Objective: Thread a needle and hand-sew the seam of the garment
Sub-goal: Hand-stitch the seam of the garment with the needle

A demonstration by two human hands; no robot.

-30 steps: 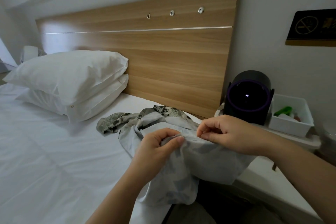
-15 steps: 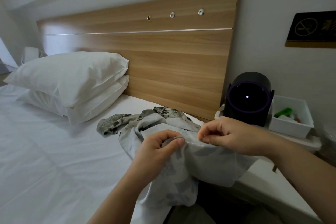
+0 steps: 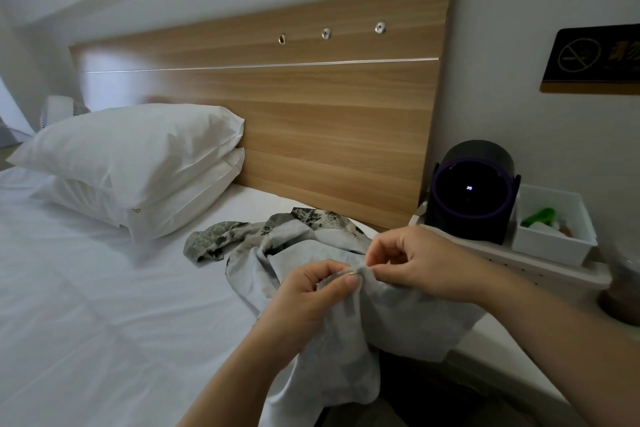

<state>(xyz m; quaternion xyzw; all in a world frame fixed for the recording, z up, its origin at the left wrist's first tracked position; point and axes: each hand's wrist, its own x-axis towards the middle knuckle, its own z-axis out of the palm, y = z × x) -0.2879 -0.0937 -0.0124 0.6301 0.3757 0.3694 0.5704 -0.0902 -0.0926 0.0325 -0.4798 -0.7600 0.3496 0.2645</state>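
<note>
Bed [image 3: 86,305] with white sheet filled 9 o'clock side. Grey floral-print garment [image 3: 398,319] lay bunched at centre, draped off mattress edge toward 5 o'clock. Left hand [image 3: 311,291] curled, gripped raised fabric fold. Right hand [image 3: 419,260], at its 2 o'clock, pinched same fold between thumb and forefinger. Needle too small to tell.

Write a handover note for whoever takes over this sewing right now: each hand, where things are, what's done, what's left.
Left hand: grips a fold of the garment, thumb pressed on it.
Right hand: pinches the fabric edge beside the left thumb; needle and thread too small to make out.
Garment: partly on the bed, partly hanging off its edge.
Done: no stitches can be made out.
Left: hand-sewing the seam.
</note>
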